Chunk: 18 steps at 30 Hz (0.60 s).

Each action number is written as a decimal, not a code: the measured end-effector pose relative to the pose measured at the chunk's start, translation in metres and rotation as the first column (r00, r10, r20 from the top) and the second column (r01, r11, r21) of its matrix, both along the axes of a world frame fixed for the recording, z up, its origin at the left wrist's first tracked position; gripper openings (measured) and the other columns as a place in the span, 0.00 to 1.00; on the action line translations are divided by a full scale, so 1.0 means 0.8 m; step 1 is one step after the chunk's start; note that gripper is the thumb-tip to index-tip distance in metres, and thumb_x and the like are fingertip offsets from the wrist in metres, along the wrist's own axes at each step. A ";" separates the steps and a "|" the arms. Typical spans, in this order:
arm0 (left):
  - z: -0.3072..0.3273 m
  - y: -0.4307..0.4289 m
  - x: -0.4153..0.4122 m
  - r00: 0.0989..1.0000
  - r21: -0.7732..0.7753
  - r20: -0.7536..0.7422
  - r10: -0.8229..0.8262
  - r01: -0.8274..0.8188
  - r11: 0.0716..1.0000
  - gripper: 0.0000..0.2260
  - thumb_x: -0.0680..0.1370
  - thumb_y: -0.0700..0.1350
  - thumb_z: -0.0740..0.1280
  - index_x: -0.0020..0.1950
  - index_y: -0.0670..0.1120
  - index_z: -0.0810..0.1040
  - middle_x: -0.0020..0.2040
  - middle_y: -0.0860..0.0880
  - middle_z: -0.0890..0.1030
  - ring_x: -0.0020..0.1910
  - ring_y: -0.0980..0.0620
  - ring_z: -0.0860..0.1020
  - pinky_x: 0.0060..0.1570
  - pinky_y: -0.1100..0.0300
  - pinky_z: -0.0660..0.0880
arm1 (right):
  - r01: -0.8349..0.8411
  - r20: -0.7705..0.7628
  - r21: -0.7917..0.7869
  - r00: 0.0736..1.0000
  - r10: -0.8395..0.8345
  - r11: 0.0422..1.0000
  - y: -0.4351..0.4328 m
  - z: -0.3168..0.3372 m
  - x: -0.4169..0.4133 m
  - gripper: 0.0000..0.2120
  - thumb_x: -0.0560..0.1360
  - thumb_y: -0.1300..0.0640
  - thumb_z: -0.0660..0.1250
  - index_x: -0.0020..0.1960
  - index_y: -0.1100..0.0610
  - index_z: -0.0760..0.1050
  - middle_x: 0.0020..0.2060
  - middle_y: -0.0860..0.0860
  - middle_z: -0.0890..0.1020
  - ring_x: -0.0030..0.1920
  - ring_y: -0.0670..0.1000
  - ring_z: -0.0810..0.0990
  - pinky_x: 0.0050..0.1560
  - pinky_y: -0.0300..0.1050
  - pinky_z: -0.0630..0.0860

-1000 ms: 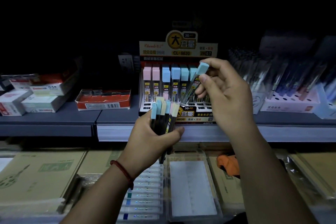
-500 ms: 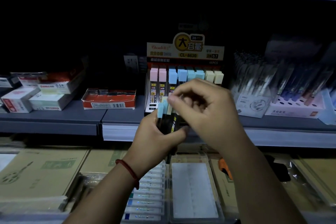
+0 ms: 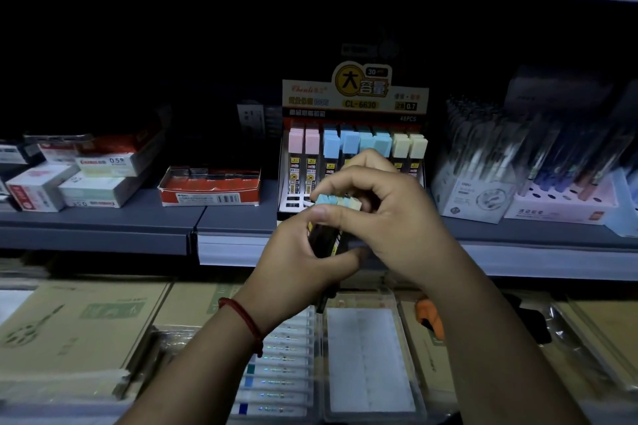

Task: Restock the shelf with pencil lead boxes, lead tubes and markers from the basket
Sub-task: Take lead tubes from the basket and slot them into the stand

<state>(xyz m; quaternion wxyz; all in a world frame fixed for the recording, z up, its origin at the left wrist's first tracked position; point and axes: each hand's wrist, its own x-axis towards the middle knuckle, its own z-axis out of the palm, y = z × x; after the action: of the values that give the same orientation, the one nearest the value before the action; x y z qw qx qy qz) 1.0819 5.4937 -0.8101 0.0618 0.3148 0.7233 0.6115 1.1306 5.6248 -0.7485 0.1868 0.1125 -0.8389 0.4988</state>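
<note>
My left hand (image 3: 303, 262) grips a bundle of lead tubes (image 3: 336, 203) with blue and yellow caps and dark bodies, held upright in front of the shelf edge. My right hand (image 3: 390, 214) reaches over the bundle from the right, its thumb and fingertips pinching at the tube caps. Behind the hands, a display box of lead tubes (image 3: 355, 103) stands on the shelf, with pink, blue and yellow capped tubes (image 3: 331, 145) standing in rows. The lower front of the display is hidden by my hands.
Small white lead boxes (image 3: 69, 179) and a red open carton (image 3: 210, 188) sit on the grey shelf (image 3: 103, 221) to the left. Pen displays (image 3: 518, 176) stand to the right. Below lie cardboard boxes (image 3: 76, 321) and clear plastic cases (image 3: 369, 355).
My right hand has come back from the display, where it put in a blue-capped tube, down to the bundle in my left hand. The view shifted slightly.
</note>
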 end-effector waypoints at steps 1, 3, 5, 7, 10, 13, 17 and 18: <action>0.001 -0.001 0.000 1.000 0.003 -0.006 0.002 -0.002 1.000 0.08 0.73 0.41 0.76 0.49 0.48 0.80 0.35 0.55 0.82 0.33 0.55 0.80 0.33 0.59 0.76 | -0.008 0.000 -0.020 1.000 0.008 1.000 0.001 -0.001 -0.001 0.06 0.72 0.60 0.76 0.48 0.57 0.84 0.45 0.51 0.74 0.37 0.38 0.73 0.40 0.28 0.71; 0.003 -0.001 0.000 1.000 0.018 0.004 0.003 -0.003 1.000 0.09 0.73 0.42 0.77 0.50 0.47 0.80 0.36 0.49 0.82 0.32 0.49 0.80 0.31 0.58 0.76 | -0.012 -0.001 -0.041 1.000 0.012 0.999 0.003 -0.003 -0.004 0.06 0.72 0.60 0.76 0.49 0.56 0.84 0.47 0.54 0.75 0.39 0.40 0.73 0.42 0.30 0.72; 0.005 -0.001 0.000 1.000 0.017 -0.001 0.013 -0.013 1.000 0.10 0.72 0.43 0.77 0.50 0.48 0.80 0.37 0.49 0.82 0.33 0.51 0.80 0.32 0.58 0.76 | -0.006 -0.005 -0.051 1.000 0.006 0.999 0.005 -0.006 -0.007 0.06 0.72 0.59 0.76 0.49 0.55 0.85 0.47 0.55 0.75 0.41 0.42 0.73 0.44 0.31 0.72; 0.007 -0.002 0.001 1.000 0.019 0.013 0.015 -0.015 1.000 0.10 0.72 0.43 0.77 0.50 0.49 0.79 0.37 0.47 0.83 0.32 0.49 0.80 0.31 0.53 0.79 | -0.005 -0.015 -0.073 1.000 0.004 0.997 0.005 -0.009 -0.009 0.07 0.72 0.59 0.76 0.49 0.54 0.85 0.46 0.53 0.75 0.43 0.47 0.74 0.46 0.34 0.73; 0.005 -0.004 0.002 0.996 0.022 0.083 0.010 -0.011 1.000 0.11 0.73 0.41 0.77 0.49 0.48 0.77 0.34 0.37 0.78 0.27 0.41 0.76 0.27 0.50 0.77 | 0.014 -0.065 -0.185 0.998 -0.026 0.983 0.009 -0.007 -0.010 0.07 0.72 0.59 0.76 0.49 0.52 0.85 0.44 0.51 0.74 0.45 0.49 0.74 0.49 0.43 0.78; -0.001 -0.005 0.001 0.995 -0.001 0.098 0.020 -0.020 1.000 0.11 0.73 0.41 0.77 0.45 0.49 0.76 0.27 0.47 0.73 0.25 0.47 0.72 0.25 0.50 0.74 | 0.023 -0.107 -0.239 0.993 -0.050 0.971 0.015 -0.001 -0.009 0.06 0.72 0.59 0.75 0.48 0.52 0.85 0.45 0.58 0.76 0.45 0.49 0.75 0.49 0.46 0.78; -0.006 -0.003 0.001 0.992 -0.018 0.115 0.053 -0.051 0.999 0.08 0.74 0.41 0.75 0.47 0.46 0.77 0.29 0.44 0.76 0.25 0.45 0.73 0.24 0.49 0.74 | 0.019 -0.023 -0.270 0.999 -0.026 0.963 0.006 -0.005 -0.008 0.09 0.71 0.59 0.77 0.50 0.55 0.82 0.39 0.55 0.80 0.40 0.52 0.76 0.45 0.43 0.80; -0.007 -0.003 0.002 0.992 -0.026 0.103 0.067 -0.064 0.998 0.08 0.74 0.41 0.75 0.48 0.46 0.77 0.30 0.43 0.78 0.25 0.46 0.74 0.24 0.51 0.74 | 0.041 0.007 -0.247 0.999 -0.041 0.968 0.005 -0.007 -0.008 0.11 0.70 0.58 0.78 0.51 0.54 0.82 0.37 0.51 0.80 0.38 0.51 0.75 0.43 0.45 0.79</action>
<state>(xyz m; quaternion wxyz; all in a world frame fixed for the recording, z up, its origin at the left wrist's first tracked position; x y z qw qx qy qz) 1.0834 5.4910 -0.8158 0.0828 0.2577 0.7359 0.6206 1.1239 5.6289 -0.7537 0.2088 0.0704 -0.7725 0.5956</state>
